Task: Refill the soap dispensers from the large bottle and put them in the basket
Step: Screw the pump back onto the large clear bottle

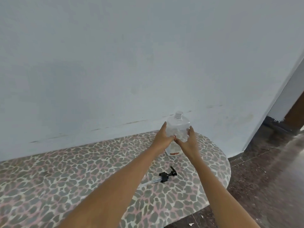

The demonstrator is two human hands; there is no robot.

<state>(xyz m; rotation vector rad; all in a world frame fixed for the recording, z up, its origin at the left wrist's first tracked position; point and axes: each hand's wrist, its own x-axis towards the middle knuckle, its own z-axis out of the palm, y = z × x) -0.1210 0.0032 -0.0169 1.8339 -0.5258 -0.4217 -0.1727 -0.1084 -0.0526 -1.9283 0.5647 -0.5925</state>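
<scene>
The bench (65,178) wore a leopard-print cover in grey, pink and cream, its right end rounded. Directly behind the bench rose a plain pale wall (115,63), evenly lit, and dark scuff marks (131,123) ran along it just above the bench's back edge. To the right of the bench the wall turned a corner (269,102), and a dark speckled floor (263,178) spread out there, with a black skirting strip (276,124) beyond the corner.
</scene>
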